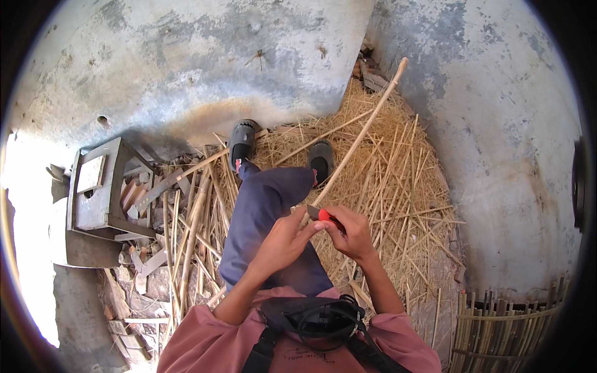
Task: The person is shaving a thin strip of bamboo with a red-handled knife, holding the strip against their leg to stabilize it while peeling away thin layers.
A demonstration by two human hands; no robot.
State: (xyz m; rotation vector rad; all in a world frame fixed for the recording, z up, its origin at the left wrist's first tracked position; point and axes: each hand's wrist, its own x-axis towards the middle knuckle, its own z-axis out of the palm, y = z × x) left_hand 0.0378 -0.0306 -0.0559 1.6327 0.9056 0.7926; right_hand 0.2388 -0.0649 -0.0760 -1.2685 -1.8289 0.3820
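A long pale bamboo stick [367, 127] slants from between my hands up to the far right. My left hand [281, 244] is closed around its near end, in front of my legs. In my closed right hand [353, 234] is a knife [324, 216] with a red and black handle. Its short dark blade lies against or just beside the stick's near end; I cannot tell whether it touches. Both hands are close together, with the left thumb reaching to the red part of the handle. My fingers partly hide the stick's end.
Straw [354, 149] and loose bamboo strips [194, 230] cover the ground around my shoes [242, 142]. A wooden box [99, 186] stands at left beside rubble. Weathered walls [497, 124] rise ahead and to the right. A woven bamboo basket [504, 332] sits at lower right.
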